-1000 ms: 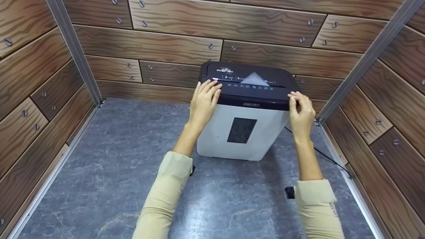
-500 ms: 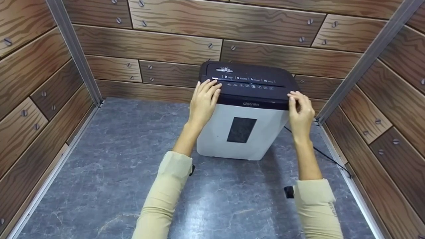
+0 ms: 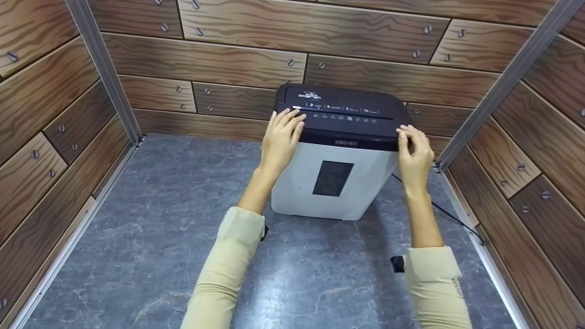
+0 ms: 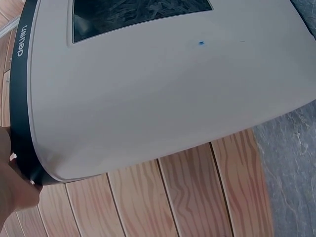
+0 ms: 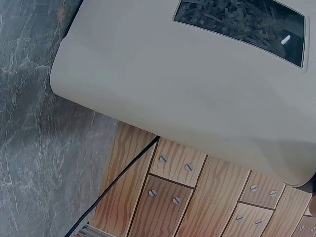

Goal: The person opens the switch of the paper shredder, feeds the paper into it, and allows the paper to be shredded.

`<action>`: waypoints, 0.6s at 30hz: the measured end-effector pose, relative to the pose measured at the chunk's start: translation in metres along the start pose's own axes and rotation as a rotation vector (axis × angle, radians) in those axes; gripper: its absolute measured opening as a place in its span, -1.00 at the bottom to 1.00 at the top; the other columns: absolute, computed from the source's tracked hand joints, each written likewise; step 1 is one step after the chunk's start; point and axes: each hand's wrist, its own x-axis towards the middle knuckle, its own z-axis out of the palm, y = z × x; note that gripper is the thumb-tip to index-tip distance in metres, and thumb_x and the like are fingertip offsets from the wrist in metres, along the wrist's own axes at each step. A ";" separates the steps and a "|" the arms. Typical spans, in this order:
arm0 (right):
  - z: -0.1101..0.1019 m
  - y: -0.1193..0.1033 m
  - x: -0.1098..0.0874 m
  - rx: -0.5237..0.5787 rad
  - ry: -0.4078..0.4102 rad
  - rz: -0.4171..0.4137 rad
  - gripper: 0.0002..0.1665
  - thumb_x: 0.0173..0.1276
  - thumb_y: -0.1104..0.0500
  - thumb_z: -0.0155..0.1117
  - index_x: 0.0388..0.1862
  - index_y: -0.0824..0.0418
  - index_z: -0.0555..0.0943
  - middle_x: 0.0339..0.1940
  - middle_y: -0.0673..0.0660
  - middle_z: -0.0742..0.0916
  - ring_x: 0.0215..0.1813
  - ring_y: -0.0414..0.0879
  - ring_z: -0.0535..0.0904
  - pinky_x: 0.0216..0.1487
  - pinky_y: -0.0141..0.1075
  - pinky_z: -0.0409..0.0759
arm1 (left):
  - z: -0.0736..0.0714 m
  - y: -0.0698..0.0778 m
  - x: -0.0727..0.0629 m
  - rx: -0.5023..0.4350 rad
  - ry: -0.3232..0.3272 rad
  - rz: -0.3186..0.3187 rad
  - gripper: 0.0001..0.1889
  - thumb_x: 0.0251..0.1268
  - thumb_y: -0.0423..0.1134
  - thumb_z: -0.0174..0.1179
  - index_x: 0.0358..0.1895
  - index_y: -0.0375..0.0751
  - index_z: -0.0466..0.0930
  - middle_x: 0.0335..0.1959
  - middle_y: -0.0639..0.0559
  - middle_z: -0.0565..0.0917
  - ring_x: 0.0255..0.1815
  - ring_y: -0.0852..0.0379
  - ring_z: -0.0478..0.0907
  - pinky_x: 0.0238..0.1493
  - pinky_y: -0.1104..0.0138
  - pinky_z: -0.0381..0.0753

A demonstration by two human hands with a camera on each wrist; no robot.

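Observation:
A paper shredder (image 3: 347,130) with a dark lid and a white bin stands upright near the back wall. On the left front corner of its lid rests my left hand (image 3: 282,137), fingers fairly straight. My right hand (image 3: 415,155) touches the right front corner, fingers loosely bent, thumb near the lid's edge. The lid's slot shows no paper sticking out. Through the bin's window (image 5: 237,24), the right wrist view shows shreds inside. Only part of my left hand (image 4: 17,190) appears at the left wrist view's edge, beside the dark lid band.
A black power cord (image 3: 457,220) runs from behind the shredder to the right side. The floor (image 3: 160,219) is grey with a marbled pattern. Wood-patterned walls (image 3: 237,59) with metal corner posts (image 3: 107,77) enclose the space.
A pale triangle of paper stood in the slot one second ago; it has dropped out of sight into the shredder. Both hands have stayed in place.

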 end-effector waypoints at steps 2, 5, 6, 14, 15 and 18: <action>0.000 0.002 0.000 -0.002 -0.001 -0.003 -0.90 0.22 0.50 0.13 -0.36 0.54 0.59 -0.23 0.38 0.66 0.01 0.22 0.51 0.17 -0.30 0.35 | 0.000 0.000 0.000 0.004 -0.006 -0.001 -0.66 0.45 -0.14 -0.13 0.05 -0.17 0.58 0.14 0.00 0.50 0.27 0.07 0.25 0.37 0.25 -0.11; 0.000 0.005 0.000 -0.006 -0.004 -0.001 -0.90 0.23 0.49 0.14 -0.35 0.53 0.60 -0.23 0.36 0.66 0.02 0.19 0.52 0.17 -0.31 0.35 | 0.000 0.000 0.000 0.008 -0.019 -0.007 -0.66 0.46 -0.14 -0.15 0.06 -0.16 0.57 0.15 0.00 0.49 0.28 0.07 0.24 0.37 0.27 -0.13; 0.000 0.006 0.000 -0.006 -0.005 -0.001 -0.90 0.23 0.49 0.14 -0.35 0.53 0.61 -0.23 0.35 0.67 0.02 0.18 0.52 0.17 -0.31 0.35 | -0.001 0.000 0.000 0.010 -0.023 -0.010 -0.65 0.47 -0.13 -0.15 0.06 -0.16 0.57 0.15 0.01 0.49 0.28 0.07 0.24 0.37 0.29 -0.15; 0.000 0.002 -0.001 -0.004 -0.002 0.005 -0.88 0.23 0.50 0.11 -0.34 0.55 0.59 -0.22 0.39 0.66 0.02 0.23 0.51 0.17 -0.30 0.35 | -0.002 0.001 0.000 0.014 -0.029 -0.017 -0.66 0.46 -0.13 -0.13 0.07 -0.15 0.57 0.16 0.01 0.49 0.28 0.08 0.24 0.36 0.38 -0.27; 0.000 0.002 0.000 -0.002 -0.002 0.005 -0.88 0.23 0.50 0.10 -0.34 0.55 0.59 -0.22 0.39 0.65 0.02 0.24 0.50 0.17 -0.30 0.35 | -0.002 0.001 0.000 0.013 -0.027 -0.017 -0.66 0.46 -0.13 -0.14 0.07 -0.15 0.57 0.16 0.01 0.49 0.28 0.07 0.24 0.36 0.38 -0.26; 0.001 0.006 0.000 -0.002 -0.004 0.000 -0.89 0.23 0.50 0.11 -0.35 0.56 0.59 -0.22 0.40 0.65 0.02 0.25 0.50 0.18 -0.29 0.34 | -0.001 0.001 0.000 0.012 -0.021 -0.015 -0.66 0.46 -0.14 -0.13 0.06 -0.15 0.57 0.16 0.01 0.49 0.28 0.07 0.24 0.36 0.37 -0.25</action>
